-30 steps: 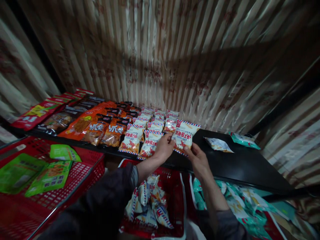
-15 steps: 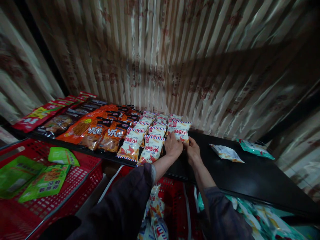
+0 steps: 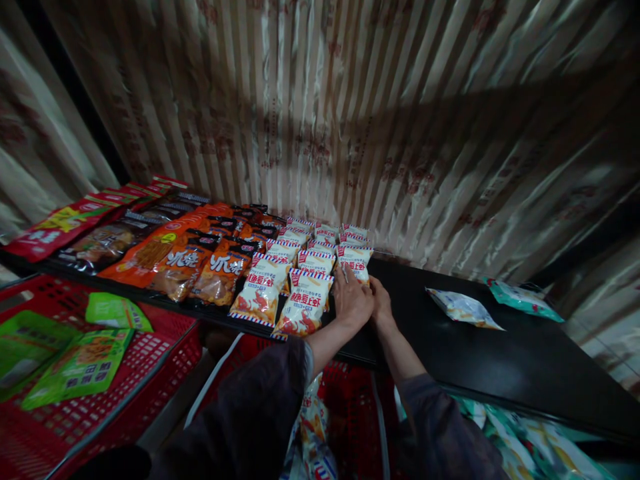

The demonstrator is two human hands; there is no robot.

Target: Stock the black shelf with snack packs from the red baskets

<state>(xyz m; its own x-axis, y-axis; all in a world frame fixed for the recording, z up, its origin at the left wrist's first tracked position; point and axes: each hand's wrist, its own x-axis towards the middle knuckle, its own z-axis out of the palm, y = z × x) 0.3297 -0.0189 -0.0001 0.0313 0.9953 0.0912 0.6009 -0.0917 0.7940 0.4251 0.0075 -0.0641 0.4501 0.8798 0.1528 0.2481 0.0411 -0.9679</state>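
Note:
A white snack bag [image 3: 356, 257] with a striped top edge and red lettering leans at the front of the right-hand column on a black shelf [image 3: 450, 360]. My left hand [image 3: 353, 300] grips its left and lower part, fingers bent. Close against it, my right hand [image 3: 383, 303] holds the bag's lower right edge; its fingertips are partly hidden. Just left of my hands stand matching bags, among them a front snack bag [image 3: 305, 300] and its neighbour [image 3: 261, 287].
Left along the shelf lie orange-black packets [image 3: 225, 270] and red packets [image 3: 55, 227]. Two loose bags, one white [image 3: 464, 308] and one teal [image 3: 523, 300], lie to the right. Below are red baskets [image 3: 170, 353] with green pouches [image 3: 80, 363] and more bags. A curtain [image 3: 320, 120] hangs behind.
The snack bag in my hands has moved slightly left and down, into line with the bag behind it. My hands have come closer together at its lower part. The view has shifted slightly.

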